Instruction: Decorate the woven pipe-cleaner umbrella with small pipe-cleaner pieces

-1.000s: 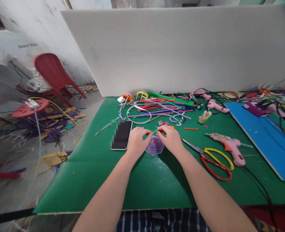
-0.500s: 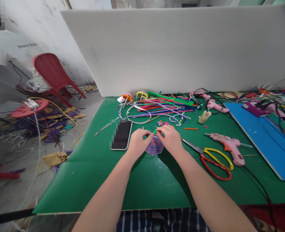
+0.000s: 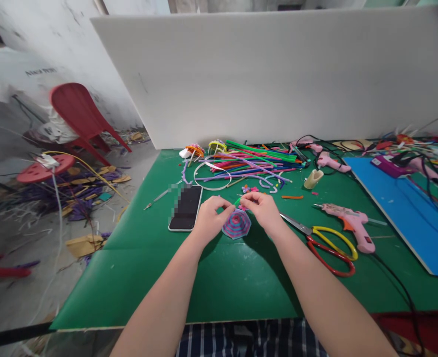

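A small pink and purple woven disc [image 3: 237,225] lies on the green table [image 3: 211,277] between my hands. My left hand [image 3: 210,219] rests at its left edge with fingers curled in a pinch. My right hand [image 3: 263,208] is at its upper right, fingers pinched on a short green stick [image 3: 238,201] that pokes out above the disc. Both hands touch or nearly touch the disc. What my left fingers grip is hidden.
A phone [image 3: 186,208] lies left of my hands. Red and yellow scissors [image 3: 325,243] and a pink glue gun [image 3: 347,223] lie right. A pile of coloured pipe cleaners [image 3: 252,161] and a white ring [image 3: 212,176] sit behind. A blue board [image 3: 408,208] is far right, a person by a red chair [image 3: 80,111] left.
My hands and the disc have barely shifted. The green stick is held a little more upright between my fingertips; the view has drifted slightly.
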Demonstrator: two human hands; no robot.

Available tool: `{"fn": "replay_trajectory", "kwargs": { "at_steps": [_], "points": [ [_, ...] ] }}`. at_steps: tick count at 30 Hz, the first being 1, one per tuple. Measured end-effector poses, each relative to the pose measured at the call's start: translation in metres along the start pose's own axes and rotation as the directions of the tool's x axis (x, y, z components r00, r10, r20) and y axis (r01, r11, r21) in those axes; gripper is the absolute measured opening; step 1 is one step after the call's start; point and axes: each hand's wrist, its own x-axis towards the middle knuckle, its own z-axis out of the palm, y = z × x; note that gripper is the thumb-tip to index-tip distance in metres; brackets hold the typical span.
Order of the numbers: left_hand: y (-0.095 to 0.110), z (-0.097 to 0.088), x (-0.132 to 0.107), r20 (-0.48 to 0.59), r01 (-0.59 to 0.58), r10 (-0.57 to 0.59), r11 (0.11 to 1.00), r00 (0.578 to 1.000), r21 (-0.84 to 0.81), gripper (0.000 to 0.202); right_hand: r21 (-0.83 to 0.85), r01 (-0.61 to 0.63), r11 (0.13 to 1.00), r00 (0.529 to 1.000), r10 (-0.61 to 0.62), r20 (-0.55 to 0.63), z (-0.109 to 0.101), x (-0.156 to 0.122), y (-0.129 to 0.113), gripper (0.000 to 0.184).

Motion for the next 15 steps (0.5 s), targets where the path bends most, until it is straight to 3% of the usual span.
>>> {"fn": "replay_trajectory", "kwargs": {
  "at_steps": [6, 9, 12, 15],
  "points": [
    [0.0043, 0.001, 0.0006, 0.035, -0.09, 0.089, 0.996, 0.995, 0.02, 0.012, 0.34, -0.158, 0.927, 0.986, 0.167, 0.004, 0.0067, -0.0026, -0.0001, 0.017],
    [0.0035, 0.0022, 0.0013, 0.064, -0.114, 0.111, 0.993, 0.992, 0.042, 0.014, 0.405, -0.188, 0.895, 0.98, 0.201, 0.011, 0.0083, -0.0023, 0.0011, 0.019],
    [-0.0004, 0.004, 0.0018, 0.06, -0.13, 0.124, 0.984, 0.99, 0.117, 0.014, 0.256, -0.092, 0.962, 0.994, 0.102, -0.026, 0.0065, -0.0016, 0.0006, 0.019],
    [-0.0052, 0.0057, 0.0018, 0.03, -0.164, 0.162, 0.955, 0.986, 0.249, 0.016, -0.047, 0.094, 0.994, 0.989, -0.099, -0.113, 0.0031, -0.0025, -0.002, 0.018]
  ]
}}
